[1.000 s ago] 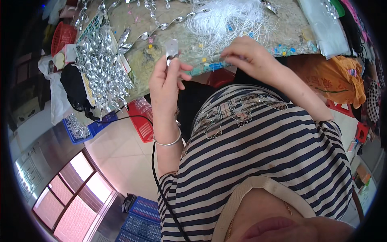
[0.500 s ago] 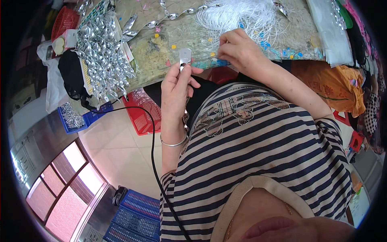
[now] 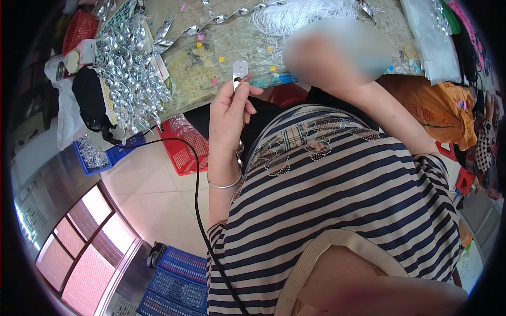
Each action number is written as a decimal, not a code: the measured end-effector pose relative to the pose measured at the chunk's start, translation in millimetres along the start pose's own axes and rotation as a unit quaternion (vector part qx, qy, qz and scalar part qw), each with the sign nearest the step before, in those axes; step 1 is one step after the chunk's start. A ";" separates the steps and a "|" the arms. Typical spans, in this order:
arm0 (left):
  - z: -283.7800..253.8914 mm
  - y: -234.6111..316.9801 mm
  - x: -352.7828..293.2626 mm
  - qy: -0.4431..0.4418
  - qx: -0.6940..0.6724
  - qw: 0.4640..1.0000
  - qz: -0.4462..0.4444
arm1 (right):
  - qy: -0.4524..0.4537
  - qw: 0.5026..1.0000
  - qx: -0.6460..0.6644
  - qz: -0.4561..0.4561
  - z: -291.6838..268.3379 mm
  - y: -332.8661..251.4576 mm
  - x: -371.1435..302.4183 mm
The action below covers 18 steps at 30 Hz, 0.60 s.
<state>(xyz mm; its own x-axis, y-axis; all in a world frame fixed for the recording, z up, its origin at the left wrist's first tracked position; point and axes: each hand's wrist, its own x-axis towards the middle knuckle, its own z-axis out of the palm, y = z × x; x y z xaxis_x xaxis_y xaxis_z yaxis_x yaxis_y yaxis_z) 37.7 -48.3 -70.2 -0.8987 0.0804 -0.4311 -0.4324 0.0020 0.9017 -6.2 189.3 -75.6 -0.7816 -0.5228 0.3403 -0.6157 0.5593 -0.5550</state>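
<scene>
Upright between the thumb and fingers of my left hand (image 3: 227, 113) is a flat, shiny silver metal piece (image 3: 241, 68) with a small hole near its rounded top. This hand is closed on it just off the table's near edge. My right hand (image 3: 319, 63) is over the table edge to the right, in front of a heap of white strings (image 3: 271, 21). A blur covers its fingers, so whether it holds anything is hidden. A chain of twisted silver strips (image 3: 219, 20) lies on the table (image 3: 200, 68) beyond my left hand.
Many twisted silver strips (image 3: 129, 73) hang over the table's left side. Clear plastic bags (image 3: 435, 47) lie at the right, above an orange bag (image 3: 448, 113). Below stand red (image 3: 184, 150) and blue (image 3: 100, 163) baskets. A black cable (image 3: 198, 184) runs past my left arm.
The whole view has shifted slightly. My left hand keeps its hold on the metal piece. My right hand stays near the string heap, its fingers now blurred over.
</scene>
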 end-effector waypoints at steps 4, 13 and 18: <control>2.4 -2.6 -2.0 -0.013 0.004 1.000 0.003 | -0.026 0.998 -0.064 -0.003 14.2 -2.0 -2.1; 0.0 -5.9 -3.6 -0.014 -0.006 1.000 -0.014 | 0.021 0.999 -0.025 -0.005 16.4 10.4 0.6; 1.4 -2.7 -2.1 -0.012 -0.001 1.000 -0.023 | 0.021 1.000 0.004 0.012 6.4 9.0 6.7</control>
<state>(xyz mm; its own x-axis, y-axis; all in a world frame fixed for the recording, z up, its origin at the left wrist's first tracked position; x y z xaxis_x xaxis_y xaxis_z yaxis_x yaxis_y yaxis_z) 40.8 -47.1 -71.7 -0.8760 0.1033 -0.4711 -0.4733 0.0033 0.8809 -16.3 186.7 -83.2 -0.8001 -0.4811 0.3583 -0.5956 0.5668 -0.5691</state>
